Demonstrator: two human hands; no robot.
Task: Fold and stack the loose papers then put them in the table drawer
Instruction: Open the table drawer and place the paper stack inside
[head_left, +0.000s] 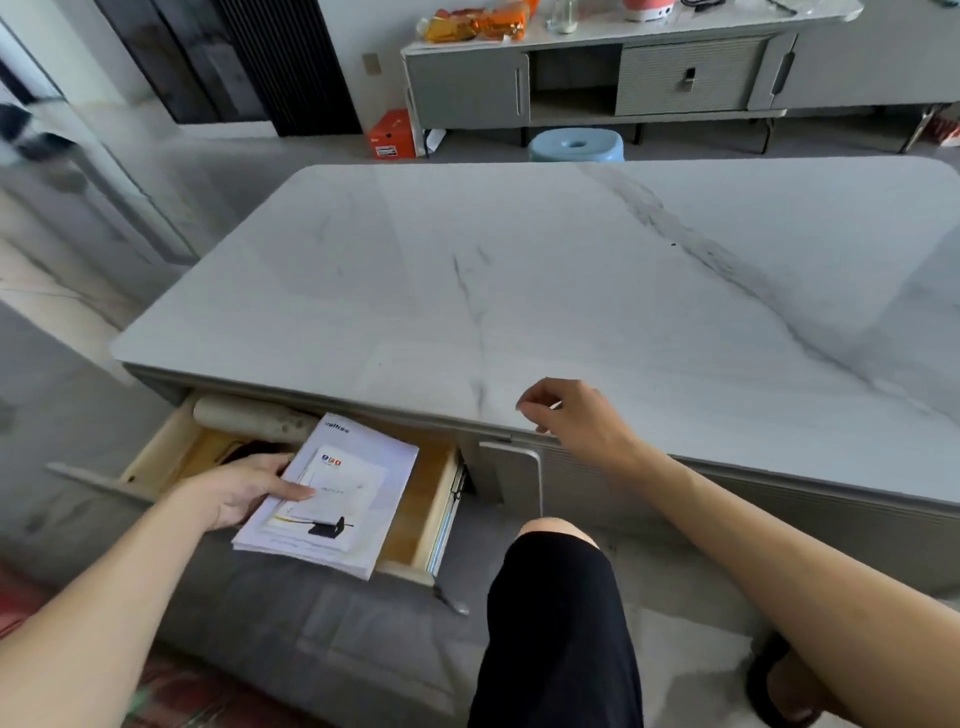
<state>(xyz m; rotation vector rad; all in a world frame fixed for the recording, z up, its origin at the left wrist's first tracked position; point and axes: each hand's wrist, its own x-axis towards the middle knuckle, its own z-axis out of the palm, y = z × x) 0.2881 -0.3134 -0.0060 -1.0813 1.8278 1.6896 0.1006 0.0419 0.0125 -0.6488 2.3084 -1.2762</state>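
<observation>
My left hand (244, 488) gripped the stack of papers (332, 499) along its left edge, thumb lying flat across the top sheet and the other fingers tucked out of sight beneath. The stack hung tilted over the open drawer (436, 499) of the table (571, 291), its near corner jutting past the drawer's front edge toward me. I could not tell whether its far end touched anything inside. The top sheet was white, with a small row of coloured logos near its upper part and a dark printed drawing near the bottom.

The drawer was pulled out on the left side of the table, its pale wood walls and bottom showing. At its back lay a cream-coloured roll (244, 413), and something dark sat just behind my left hand, too hidden to name.

My right hand (576, 415) held nothing. It hovered at the near edge of the marble-look tabletop with fingers loosely curled, thumb and forefinger close together, well apart from the papers.

My knee in black shorts (561, 623) stood between my 2 arms. Beyond the table were a blue stool (576, 144), an orange box (392, 134) and a grey cabinet (597, 83).
</observation>
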